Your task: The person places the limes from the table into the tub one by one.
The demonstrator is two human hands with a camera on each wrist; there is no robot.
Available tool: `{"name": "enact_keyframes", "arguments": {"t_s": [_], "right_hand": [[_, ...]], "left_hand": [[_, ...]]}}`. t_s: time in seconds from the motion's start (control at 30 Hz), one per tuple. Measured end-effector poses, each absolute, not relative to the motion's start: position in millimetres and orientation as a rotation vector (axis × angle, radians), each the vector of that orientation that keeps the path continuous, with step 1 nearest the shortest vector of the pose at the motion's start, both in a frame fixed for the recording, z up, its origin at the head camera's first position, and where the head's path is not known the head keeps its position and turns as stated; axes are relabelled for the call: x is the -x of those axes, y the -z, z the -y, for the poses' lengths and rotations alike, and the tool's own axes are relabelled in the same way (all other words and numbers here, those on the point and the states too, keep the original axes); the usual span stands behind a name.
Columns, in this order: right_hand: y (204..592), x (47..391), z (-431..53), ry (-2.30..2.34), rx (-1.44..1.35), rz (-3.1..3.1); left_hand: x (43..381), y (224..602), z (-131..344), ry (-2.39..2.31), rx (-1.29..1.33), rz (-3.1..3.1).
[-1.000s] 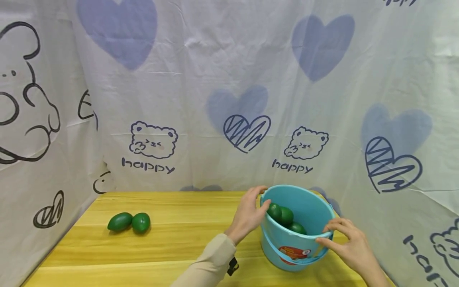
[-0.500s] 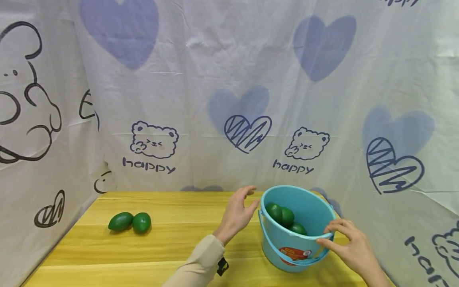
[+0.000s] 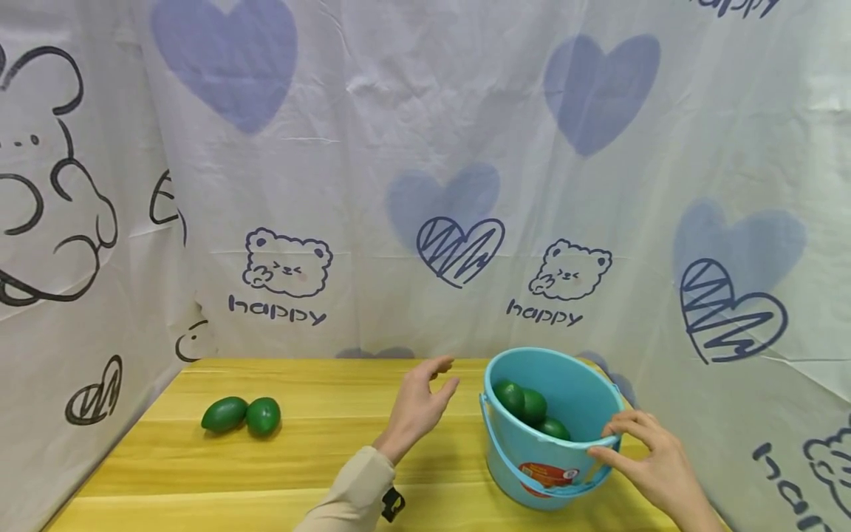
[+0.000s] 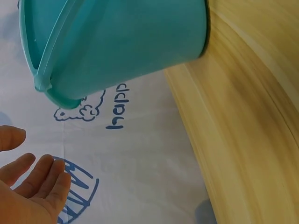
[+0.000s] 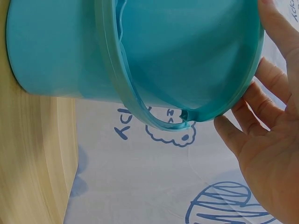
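Note:
A light blue bucket (image 3: 505, 447) stands on the right of the wooden table, its handle hanging down the front below a red label. Several smooth dark green oval fruits (image 3: 534, 406) lie inside it against the left wall. My right hand (image 3: 654, 454) holds the bucket's right rim between thumb and fingers; the right wrist view shows the fingertips along that rim (image 5: 243, 88). To the left of the bucket, my left hand (image 3: 415, 406) is in the air with relaxed fingers, apart from it and holding nothing. The left wrist view has that hand (image 4: 35, 186) below the bucket's rim.
Two more dark green fruits (image 3: 224, 414) lie side by side on the left of the table (image 3: 319, 473). A white curtain (image 3: 372, 222) printed with hearts and bears hangs behind the table and along both sides.
My left hand has let go of the bucket's left rim and moved away to the left. My right hand stays on the rim, and the bucket has hardly moved.

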State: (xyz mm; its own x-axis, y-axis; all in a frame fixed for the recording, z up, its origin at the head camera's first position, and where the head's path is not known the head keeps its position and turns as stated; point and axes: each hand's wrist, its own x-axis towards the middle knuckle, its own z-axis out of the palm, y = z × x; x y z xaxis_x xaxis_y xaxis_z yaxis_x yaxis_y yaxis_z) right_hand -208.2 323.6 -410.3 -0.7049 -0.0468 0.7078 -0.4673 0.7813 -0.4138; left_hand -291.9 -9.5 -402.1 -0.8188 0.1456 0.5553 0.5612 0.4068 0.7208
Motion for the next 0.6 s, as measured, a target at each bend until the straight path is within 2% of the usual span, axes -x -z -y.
{"name": "enact_keyframes", "arguments": {"t_s": [0.6], "right_hand": [[409.6,207.5,-323.3,-0.761,-0.377,2.260]], "left_hand": [[292.5,420.8,59.1,1.462,0.507,2.284]]}}
